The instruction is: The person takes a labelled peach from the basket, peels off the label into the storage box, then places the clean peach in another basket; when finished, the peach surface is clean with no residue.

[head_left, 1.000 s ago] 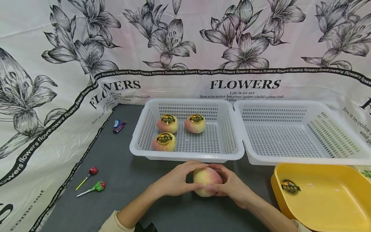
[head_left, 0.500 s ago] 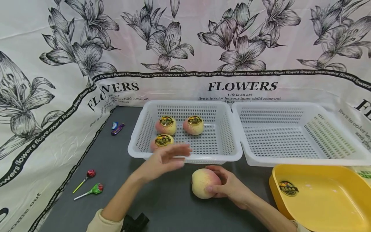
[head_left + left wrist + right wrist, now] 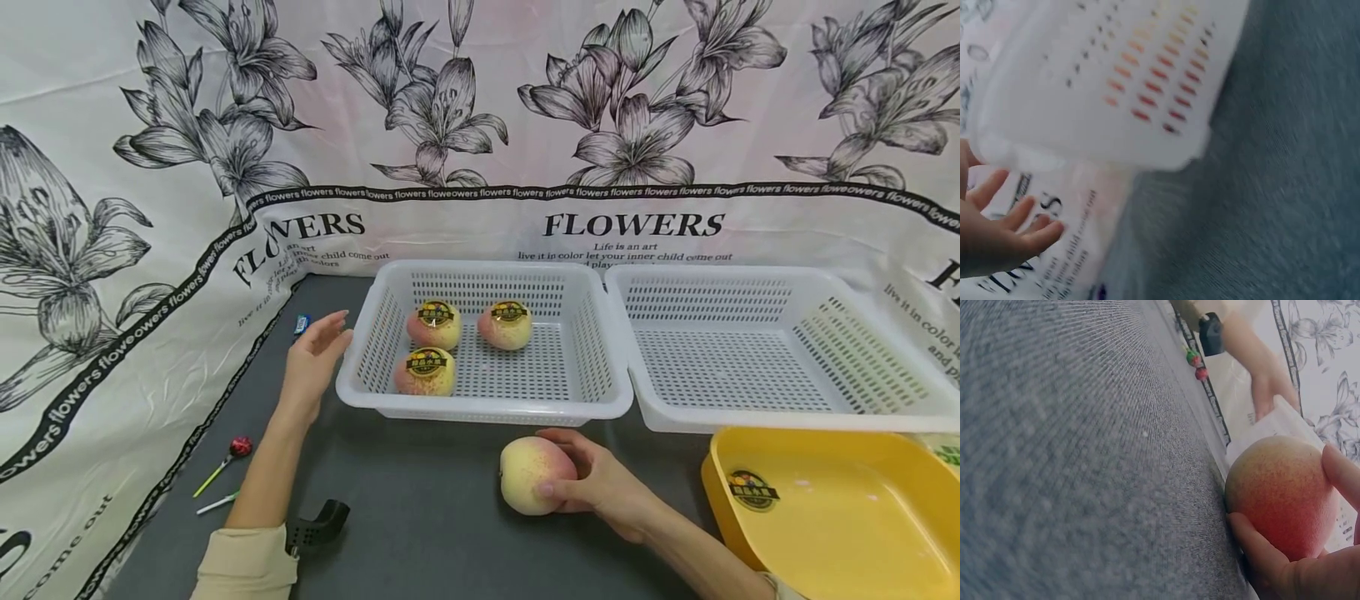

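Note:
A yellow-pink peach (image 3: 528,472) (image 3: 1282,494) rests on the grey table (image 3: 420,517), and my right hand (image 3: 588,483) grips it from the right, fingers curled round it. My left hand (image 3: 315,354) hovers open beside the left wall of the left white basket (image 3: 360,367), fingers straight, holding nothing; the left wrist view shows those fingers (image 3: 1019,219) by the blurred basket (image 3: 1104,81). Three stickered peaches (image 3: 433,323) lie inside that basket.
An empty white basket (image 3: 780,350) stands to the right. A yellow tray (image 3: 840,517) with one sticker (image 3: 752,489) sits at the front right. Two lollipops (image 3: 225,458) and candy (image 3: 302,323) lie at the left. Flower-printed cloth (image 3: 150,250) walls the table.
My left hand left the peach and swung left and away to the left basket's outer side. The right hand still holds the peach in place.

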### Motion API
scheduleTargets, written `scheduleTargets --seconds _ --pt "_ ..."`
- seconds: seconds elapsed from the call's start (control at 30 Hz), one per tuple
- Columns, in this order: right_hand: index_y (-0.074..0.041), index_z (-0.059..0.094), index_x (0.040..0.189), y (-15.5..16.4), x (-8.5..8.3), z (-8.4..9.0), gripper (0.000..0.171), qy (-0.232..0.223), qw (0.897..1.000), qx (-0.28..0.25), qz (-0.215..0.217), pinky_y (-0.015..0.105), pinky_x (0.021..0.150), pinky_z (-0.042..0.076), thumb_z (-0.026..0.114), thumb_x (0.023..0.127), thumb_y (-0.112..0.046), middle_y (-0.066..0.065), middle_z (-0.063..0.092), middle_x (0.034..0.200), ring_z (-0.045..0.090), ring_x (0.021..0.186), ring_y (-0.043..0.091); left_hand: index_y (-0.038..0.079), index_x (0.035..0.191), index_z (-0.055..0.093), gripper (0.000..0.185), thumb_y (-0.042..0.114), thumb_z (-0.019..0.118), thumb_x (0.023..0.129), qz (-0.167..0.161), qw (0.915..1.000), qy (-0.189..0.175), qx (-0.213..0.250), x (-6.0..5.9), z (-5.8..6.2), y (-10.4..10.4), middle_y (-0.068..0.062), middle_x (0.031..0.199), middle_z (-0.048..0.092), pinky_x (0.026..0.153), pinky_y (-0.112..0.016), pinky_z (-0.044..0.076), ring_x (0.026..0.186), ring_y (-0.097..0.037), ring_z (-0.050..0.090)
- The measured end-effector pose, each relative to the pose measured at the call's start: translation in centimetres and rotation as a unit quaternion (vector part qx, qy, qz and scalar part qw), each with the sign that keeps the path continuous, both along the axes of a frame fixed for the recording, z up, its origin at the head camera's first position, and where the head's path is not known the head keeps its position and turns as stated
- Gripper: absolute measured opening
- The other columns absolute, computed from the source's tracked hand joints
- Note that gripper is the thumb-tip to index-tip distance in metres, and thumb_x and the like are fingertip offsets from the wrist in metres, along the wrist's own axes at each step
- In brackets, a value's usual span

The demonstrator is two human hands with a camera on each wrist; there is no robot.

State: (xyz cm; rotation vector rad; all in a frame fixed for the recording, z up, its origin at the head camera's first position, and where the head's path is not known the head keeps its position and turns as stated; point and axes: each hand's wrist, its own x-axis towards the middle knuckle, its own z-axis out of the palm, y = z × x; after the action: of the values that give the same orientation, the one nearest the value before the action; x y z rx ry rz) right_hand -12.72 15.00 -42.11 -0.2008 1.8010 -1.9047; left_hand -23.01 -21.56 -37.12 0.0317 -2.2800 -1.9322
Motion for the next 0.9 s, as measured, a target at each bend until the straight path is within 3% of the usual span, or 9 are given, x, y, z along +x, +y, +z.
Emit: scheduleTargets --seconds 0.13,0.23,0.3,0.47,0.57,0.77,0.9 --pt "0.001 0.031 0.142 0.0 0.1 -0.1 0.075 0.001 1.000 -0.002 -0.002 0.046 0.080 0.052 0.074 0.083 -0.008 0.024 0.039 0.135 0.055 0.104 0.031 0.007 0.147 0.036 0.050 0.022 0.049 0.101 -0.074 0.9947 -0.061 0.038 -0.5 -1.1 -0.7 -0.017 0.144 0.037 0.086 -0.027 0.047 0.120 -0.024 0.045" --pt "0.002 0.031 0.142 0.0 0.1 -0.1 0.074 0.004 1.000 -0.003 -0.006 0.046 0.080 0.052 0.074 0.083 -0.008 0.024 0.039 0.135 0.055 0.104 0.032 0.007 0.148 0.032 0.051 0.021 0.047 0.102 -0.122 0.9870 -0.074 0.074 -0.7 -1.5 -0.9 -0.018 0.147 0.033 0.082 -0.026 0.048 0.122 -0.025 0.044" --pt "0.002 0.032 0.142 0.1 0.1 -0.1 0.074 0.010 1.000 -0.001 -0.011 0.046 0.080 0.052 0.074 0.083 -0.008 0.024 0.040 0.135 0.055 0.104 0.031 0.007 0.148 0.032 0.050 0.019 0.047 0.102 -0.135 0.9841 -0.077 0.085 -0.7 -1.7 -0.9 -0.016 0.149 0.030 0.083 -0.026 0.048 0.125 -0.027 0.041" --pt "0.001 0.034 0.141 0.7 0.5 0.5 0.070 0.015 1.000 0.007 -0.016 0.045 0.079 0.052 0.074 0.084 -0.008 0.020 0.044 0.131 0.055 0.102 0.030 0.007 0.149 0.031 0.050 0.017 0.047 0.102 -0.142 0.9816 -0.085 0.095 -0.8 -1.7 -0.8 -0.012 0.152 0.027 0.084 -0.028 0.048 0.128 -0.030 0.037" --pt "0.001 0.035 0.140 1.3 1.1 1.7 0.068 0.014 1.000 0.007 -0.005 0.046 0.079 0.052 0.072 0.084 -0.008 0.018 0.047 0.129 0.053 0.103 0.031 0.006 0.149 0.031 0.050 0.016 0.046 0.102 -0.143 0.9813 -0.087 0.095 -0.8 -1.7 -0.7 -0.013 0.151 0.028 0.083 -0.028 0.048 0.126 -0.029 0.039" --pt "-0.003 0.037 0.141 3.3 2.1 6.5 0.062 0.038 0.999 -0.006 0.022 0.046 0.084 0.050 0.068 0.086 -0.005 0.017 0.046 0.131 0.048 0.109 0.032 0.006 0.149 0.031 0.050 0.015 0.046 0.102 -0.147 0.9804 -0.089 0.096 -0.8 -1.4 -0.5 -0.014 0.150 0.030 0.082 -0.027 0.049 0.122 -0.025 0.043" --pt "-0.013 0.042 0.141 6.0 0.9 9.5 0.057 0.087 0.995 -0.039 0.023 0.042 0.087 0.049 0.060 0.090 0.002 0.012 0.043 0.136 0.049 0.112 0.031 0.007 0.149 0.030 0.051 0.015 0.047 0.102 -0.147 0.9786 -0.096 0.107 -0.7 -1.2 -0.4 -0.014 0.151 0.029 0.083 -0.028 0.048 0.124 -0.028 0.041"
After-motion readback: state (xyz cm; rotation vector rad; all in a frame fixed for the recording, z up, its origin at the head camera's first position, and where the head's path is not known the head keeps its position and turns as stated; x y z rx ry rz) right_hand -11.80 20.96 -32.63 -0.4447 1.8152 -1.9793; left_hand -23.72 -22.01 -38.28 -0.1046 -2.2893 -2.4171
